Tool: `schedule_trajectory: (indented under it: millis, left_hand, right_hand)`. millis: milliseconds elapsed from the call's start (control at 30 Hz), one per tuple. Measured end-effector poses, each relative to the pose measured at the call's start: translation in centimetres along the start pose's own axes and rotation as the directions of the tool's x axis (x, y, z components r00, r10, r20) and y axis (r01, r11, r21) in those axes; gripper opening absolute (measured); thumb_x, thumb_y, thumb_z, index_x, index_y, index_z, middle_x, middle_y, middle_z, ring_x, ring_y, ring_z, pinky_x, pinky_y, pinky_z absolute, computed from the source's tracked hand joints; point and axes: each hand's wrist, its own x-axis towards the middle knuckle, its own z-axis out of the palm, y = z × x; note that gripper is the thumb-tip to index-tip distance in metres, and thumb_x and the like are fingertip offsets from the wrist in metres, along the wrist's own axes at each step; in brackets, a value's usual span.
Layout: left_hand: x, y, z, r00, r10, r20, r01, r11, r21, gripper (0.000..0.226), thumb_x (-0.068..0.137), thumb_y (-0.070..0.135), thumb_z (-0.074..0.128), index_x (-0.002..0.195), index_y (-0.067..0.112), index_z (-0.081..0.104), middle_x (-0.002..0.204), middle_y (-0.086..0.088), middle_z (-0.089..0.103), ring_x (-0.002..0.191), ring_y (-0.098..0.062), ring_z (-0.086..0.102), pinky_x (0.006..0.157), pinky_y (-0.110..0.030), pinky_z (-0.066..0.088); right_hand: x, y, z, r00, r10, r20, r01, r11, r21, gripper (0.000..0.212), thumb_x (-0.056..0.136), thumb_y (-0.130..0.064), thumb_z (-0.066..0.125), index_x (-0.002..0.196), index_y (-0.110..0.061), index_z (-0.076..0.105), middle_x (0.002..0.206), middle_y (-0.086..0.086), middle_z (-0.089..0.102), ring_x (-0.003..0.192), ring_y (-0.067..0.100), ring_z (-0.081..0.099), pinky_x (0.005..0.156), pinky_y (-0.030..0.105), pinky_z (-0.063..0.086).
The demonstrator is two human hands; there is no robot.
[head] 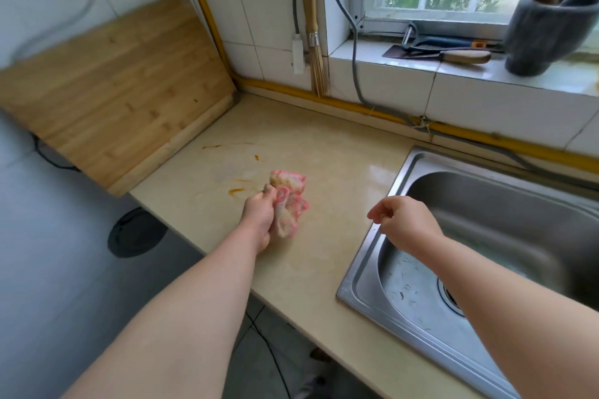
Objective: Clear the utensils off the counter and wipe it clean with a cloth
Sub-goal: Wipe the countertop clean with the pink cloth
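Reaching in from the bottom edge, the left grip (259, 219) clutches a crumpled pink cloth (293, 201) on the beige bench (324, 146) at centre, beside orange stains (236, 190). The right grip (403, 225), loosely curled and empty, hovers over the steel sink (366, 272) rim.

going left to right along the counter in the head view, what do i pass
cutting board → left hand → cloth that it grips → right hand → sink
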Motion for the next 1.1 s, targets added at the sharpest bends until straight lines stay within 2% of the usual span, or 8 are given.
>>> schedule_trajectory:
  millis: [33, 100, 167, 233, 333, 433, 633, 1100]
  left_hand:
    - [0.2, -0.1, 0.2, 1.000, -0.024, 0.002, 0.024, 1.000, -0.006, 0.022, 0.101, 0.023, 0.048, 0.098, 0.010, 0.065, 0.114, -0.021, 0.067, 0.100, -0.030, 0.066, 0.094, -0.045, 0.052]
    - [1.0, -0.7, -0.3, 0.991, 0.051, -0.126, -0.009, 0.950, 0.312, 0.024, 0.095, 0.013, 0.054, 0.118, 0.011, 0.062, 0.130, -0.016, 0.061, 0.111, -0.027, 0.061, 0.098, -0.037, 0.046]
    - [1.3, -1.2, -1.5, 0.929, 0.283, -0.239, -0.047, 0.730, 0.682, 0.041, 0.094, 0.011, 0.050, 0.134, 0.016, 0.053, 0.139, -0.008, 0.055, 0.124, -0.027, 0.053, 0.101, -0.033, 0.042]
    - [0.9, -1.3, -1.6, 0.899, 0.437, -0.022, -0.190, 0.433, 0.881, 0.045, 0.097, 0.020, 0.045, 0.142, 0.022, 0.045, 0.150, -0.003, 0.042, 0.136, -0.025, 0.038, 0.108, -0.035, 0.034]
    - [1.0, -2.4, -0.3, 0.859, 0.213, 0.465, -0.481, 0.024, 0.877, 0.056, 0.101, 0.045, 0.032, 0.153, 0.036, 0.014, 0.164, 0.005, 0.002, 0.150, -0.018, -0.003, 0.121, -0.040, 0.003]
    - [1.9, -4.3, -0.2, 0.827, 0.074, 0.557, -0.540, -0.168, 0.825, 0.062, 0.101, 0.051, 0.020, 0.153, 0.034, -0.009, 0.161, 0.007, -0.017, 0.147, -0.014, -0.022, 0.119, -0.045, -0.010]
    - [6.1, -4.4, -3.2, 0.872, 0.218, 0.439, -0.431, -0.086, 0.898, 0.059, 0.101, 0.051, 0.011, 0.153, 0.032, -0.006, 0.162, 0.012, -0.011, 0.148, -0.010, -0.015, 0.118, -0.047, -0.009]
    - [21.4, 3.4, -11.4, 0.966, 0.221, 0.130, -0.143, 0.043, 0.989, 0.060, 0.101, 0.050, 0.013, 0.155, 0.027, -0.002, 0.162, 0.008, -0.011, 0.149, -0.015, -0.015, 0.119, -0.050, -0.003]
  right_hand:
    - [0.1, -0.2, 0.3, 1.000, -0.010, 0.007, 0.010, 1.000, 0.001, 0.040, 0.088, -0.001, 0.049, 0.070, -0.035, 0.061, 0.093, -0.008, 0.069, 0.088, 0.014, 0.066, 0.081, 0.038, 0.058]
    - [0.3, -0.7, 0.7, 0.999, -0.028, 0.017, 0.028, 1.000, -0.003, 0.043, 0.086, 0.001, 0.046, 0.067, -0.035, 0.059, 0.090, -0.010, 0.068, 0.087, 0.013, 0.066, 0.081, 0.037, 0.058]
    - [0.6, -1.0, 0.9, 0.999, -0.035, 0.023, 0.035, 0.999, -0.010, 0.044, 0.086, 0.002, 0.045, 0.067, -0.036, 0.058, 0.090, -0.011, 0.068, 0.087, 0.013, 0.067, 0.081, 0.036, 0.058]
    - [1.0, -1.3, 1.2, 0.999, -0.029, 0.027, 0.030, 1.000, -0.009, 0.044, 0.086, 0.002, 0.045, 0.067, -0.036, 0.059, 0.091, -0.010, 0.068, 0.086, 0.013, 0.067, 0.081, 0.036, 0.057]
    - [1.8, -1.5, 2.0, 0.999, -0.021, 0.040, 0.022, 1.000, -0.022, 0.045, 0.084, 0.002, 0.043, 0.067, -0.036, 0.059, 0.091, -0.010, 0.068, 0.085, 0.013, 0.068, 0.080, 0.035, 0.057]
    - [2.8, -1.8, 3.3, 0.998, 0.002, 0.064, -0.001, 1.000, -0.027, 0.045, 0.084, 0.002, 0.044, 0.065, -0.036, 0.059, 0.090, -0.012, 0.067, 0.085, 0.012, 0.068, 0.078, 0.035, 0.058]
    - [5.4, -4.2, 6.1, 0.995, 0.038, 0.091, -0.036, 0.999, -0.025, 0.043, 0.085, 0.002, 0.044, 0.067, -0.034, 0.061, 0.088, -0.011, 0.066, 0.085, 0.015, 0.067, 0.080, 0.038, 0.057]
    - [13.6, -11.2, 10.7, 0.995, 0.049, 0.090, -0.049, 0.999, -0.006, 0.032, 0.082, -0.005, 0.048, 0.074, -0.032, 0.066, 0.093, -0.007, 0.071, 0.092, 0.018, 0.064, 0.082, 0.032, 0.054]
